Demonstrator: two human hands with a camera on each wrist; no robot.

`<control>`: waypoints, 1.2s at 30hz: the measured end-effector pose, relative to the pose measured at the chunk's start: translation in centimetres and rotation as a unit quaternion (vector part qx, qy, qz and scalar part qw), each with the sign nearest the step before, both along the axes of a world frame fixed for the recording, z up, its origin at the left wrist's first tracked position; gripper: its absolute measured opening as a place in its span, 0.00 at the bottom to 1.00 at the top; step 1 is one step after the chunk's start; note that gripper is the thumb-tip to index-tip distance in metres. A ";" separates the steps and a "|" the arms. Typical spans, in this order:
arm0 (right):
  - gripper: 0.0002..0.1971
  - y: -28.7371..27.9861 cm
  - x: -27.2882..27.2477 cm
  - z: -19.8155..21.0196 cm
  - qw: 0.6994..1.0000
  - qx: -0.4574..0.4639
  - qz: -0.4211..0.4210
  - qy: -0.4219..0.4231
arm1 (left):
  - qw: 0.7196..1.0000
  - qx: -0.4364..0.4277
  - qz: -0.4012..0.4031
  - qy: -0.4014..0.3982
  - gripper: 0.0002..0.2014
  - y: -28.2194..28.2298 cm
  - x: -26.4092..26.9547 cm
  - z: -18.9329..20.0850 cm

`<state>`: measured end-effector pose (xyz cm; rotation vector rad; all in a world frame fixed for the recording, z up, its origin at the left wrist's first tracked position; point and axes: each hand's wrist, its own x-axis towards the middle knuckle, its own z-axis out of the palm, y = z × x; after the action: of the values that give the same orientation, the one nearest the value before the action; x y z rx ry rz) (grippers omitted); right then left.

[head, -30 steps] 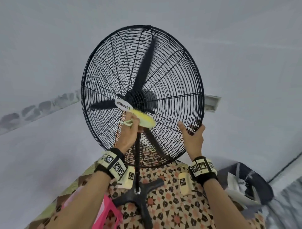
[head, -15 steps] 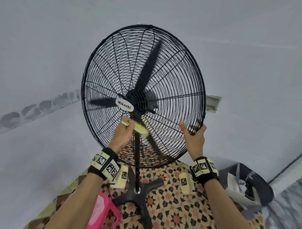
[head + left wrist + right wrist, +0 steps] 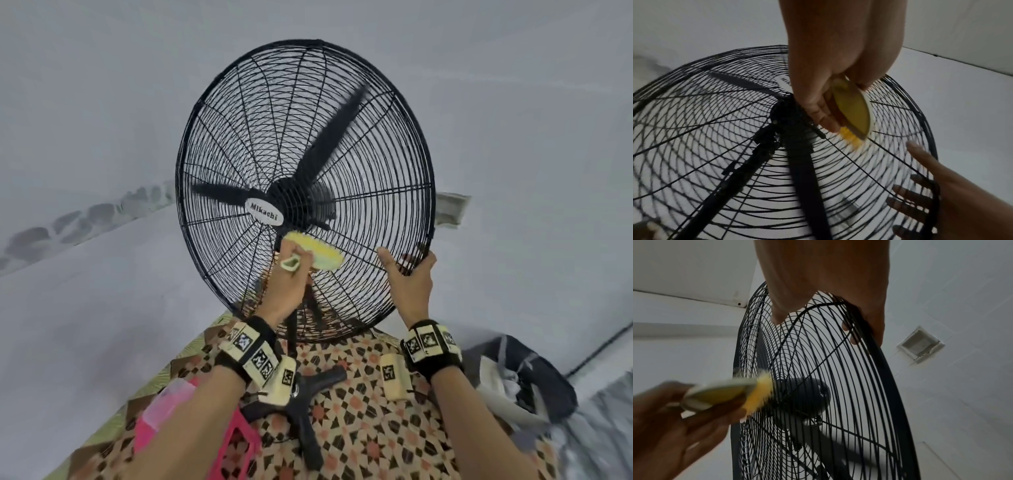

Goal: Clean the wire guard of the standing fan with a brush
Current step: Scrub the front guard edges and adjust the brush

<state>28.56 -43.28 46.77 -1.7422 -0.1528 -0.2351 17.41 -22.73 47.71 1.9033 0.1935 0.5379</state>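
A black standing fan fills the head view, its round wire guard (image 3: 373, 144) facing me with a white badge (image 3: 264, 211) at the hub. My left hand (image 3: 286, 284) grips a yellow brush (image 3: 317, 255) just below the hub, bristles against the guard's wires. In the left wrist view the brush (image 3: 854, 112) lies under my curled fingers with its yellow bristles on the wires. My right hand (image 3: 409, 277) holds the guard's lower right rim, thumb in front and fingers hooked behind the wires. The right wrist view shows that hand on the rim (image 3: 877, 353) and the blurred brush (image 3: 729, 389).
The fan's black cross base (image 3: 301, 407) stands on a patterned mat (image 3: 370, 442). A pink plastic object (image 3: 191, 428) lies at lower left and a dark bag (image 3: 527, 383) at lower right. Pale wall lies behind, with a small recessed box (image 3: 450, 209) beyond the rim.
My left hand has swept the brush down from the hub and back up against the guard. The blades have turned a little. My right hand has stayed on the rim.
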 end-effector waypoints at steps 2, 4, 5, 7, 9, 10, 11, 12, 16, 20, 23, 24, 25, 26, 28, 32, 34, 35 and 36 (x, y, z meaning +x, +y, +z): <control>0.52 -0.3 0.2 0.1 1.000 0.003 0.005 0.001 | 0.999 0.029 -0.010 0.027 0.03 0.4 0.3 -0.6; 0.52 -0.6 0.2 0.2 1.000 -0.006 0.011 0.002 | 0.996 0.066 -0.010 0.059 0.03 1.1 0.1 -0.9; 0.52 -0.6 0.2 0.1 1.000 -0.008 0.011 0.001 | 0.995 0.071 -0.008 0.067 0.03 1.2 -0.1 -0.6; 0.51 -0.4 -0.2 0.2 1.000 -0.011 0.008 -0.002 | 0.997 0.057 -0.007 0.048 0.03 0.7 -0.2 0.6; 0.50 -0.2 -0.3 0.2 1.000 -0.009 0.007 -0.008 | 0.999 0.036 -0.007 0.004 0.04 -0.1 0.0 1.8; 0.51 -0.1 -0.3 0.2 1.000 -0.008 0.008 -0.008 | 0.999 0.030 -0.009 -0.008 0.05 -0.4 0.1 1.8; 0.51 -0.2 -0.3 0.1 1.000 -0.008 0.008 -0.006 | 1.000 0.029 -0.011 -0.004 0.06 -0.5 0.2 1.4; 0.53 -0.3 -0.1 0.1 1.000 -0.008 0.008 -0.001 | 0.999 0.036 -0.010 0.004 0.06 -0.2 0.4 0.5; 0.52 -0.6 0.2 0.0 1.000 -0.002 0.008 0.012 | 0.996 0.073 -0.005 0.051 0.06 1.3 -0.9 -2.2; 0.50 -0.2 -0.1 -0.1 1.000 -0.006 0.003 0.007 | 0.999 0.040 -0.004 -0.034 0.07 -0.6 -0.9 -0.3; 0.48 -0.2 -0.1 -0.3 1.000 -0.005 -0.004 0.002 | 0.998 0.028 -0.036 -0.054 0.09 -2.6 -0.6 -0.7; 0.48 -0.3 -0.1 -0.3 1.000 -0.003 -0.007 0.000 | 0.998 0.032 -0.034 -0.052 0.08 -2.6 -0.5 -1.7; 0.48 -0.4 0.0 -0.3 1.000 0.001 -0.009 0.000 | 0.998 0.045 -0.026 -0.036 0.07 -2.4 -0.6 -2.6; 0.49 -0.5 0.1 -0.4 1.000 0.003 -0.008 0.003 | 0.998 0.055 -0.018 -0.012 0.07 -1.8 -0.8 -3.7; 0.50 -0.5 0.2 -0.7 1.000 0.002 -0.008 0.006 | 0.997 0.067 -0.014 0.036 0.06 -0.6 -1.4 -4.8; 0.50 0.2 0.1 -0.8 1.000 -0.001 -0.012 0.002 | 0.998 0.067 -0.017 -0.015 0.05 -1.3 -1.4 -2.4; 0.50 0.3 0.0 -0.6 1.000 -0.001 -0.011 -0.001 | 0.998 0.044 -0.017 -0.041 0.05 -2.5 -0.7 -1.4; 0.51 0.2 0.0 -0.6 1.000 -0.002 -0.011 0.001 | 0.999 0.024 -0.017 -0.037 0.05 -2.8 -0.5 -1.4; 0.52 0.1 0.0 -0.6 1.000 -0.003 -0.012 0.004 | 0.999 0.018 -0.016 -0.028 0.06 -2.7 -0.4 -2.1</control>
<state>28.56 -43.19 46.20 -1.7521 -0.1283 -0.2456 16.99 -25.40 45.65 1.9202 0.1181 0.5767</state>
